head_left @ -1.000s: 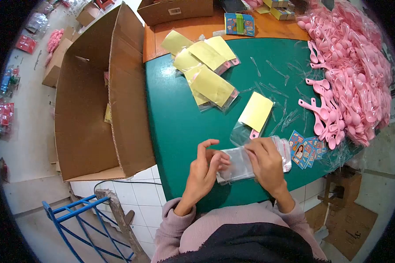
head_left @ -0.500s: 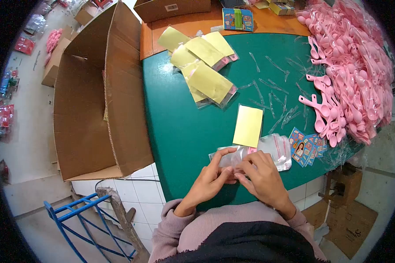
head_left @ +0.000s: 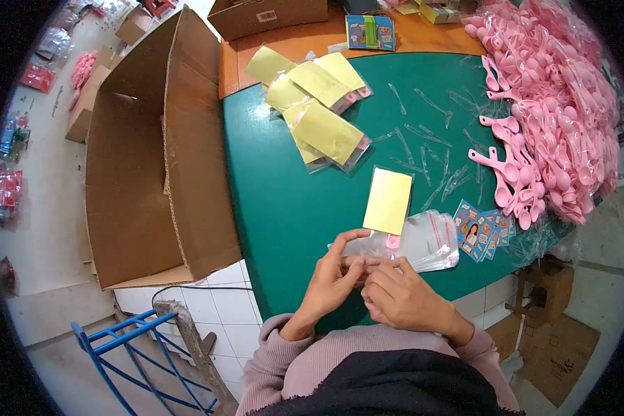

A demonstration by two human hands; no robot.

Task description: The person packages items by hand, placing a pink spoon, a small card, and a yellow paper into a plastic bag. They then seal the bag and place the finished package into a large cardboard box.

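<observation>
**A flimsy clear bag, pinched at its near edge**

In the lower centre of the frame we see both hands meeting over one clear bag (head_left: pixel 359 245), which lies flat on the green table (head_left: pixel 277 201) close to its near edge. A yellow card (head_left: pixel 388 201) sits in the bag's far end, and a pink handle tip (head_left: pixel 393 241) shows just below the card.

The left hand (head_left: pixel 329 281) has thumb and forefinger closed on the bag's near edge, with the other fingers curled in. The right hand (head_left: pixel 402 298) brings its fingertips to the same edge, touching the left hand's, and also pinches the film. Neither hand is spread open.

We judge the bag to be very light, thin and slippery. It is soft enough to crumple or slide if pushed. The card gives the far end its only stiffness, so the firmest hold would be across the card. The open edge needs a fine two-finger pinch on the film itself.

Just right of the hands lies a stack of empty bags (head_left: pixel 433 239), and beyond it some picture cards (head_left: pixel 480 234). A heap of pink spoons (head_left: pixel 555 104) fills the upper right. Filled packets (head_left: pixel 322 114) lie at upper centre, and an open cardboard box (head_left: pixel 152 159) stands at the left.
</observation>
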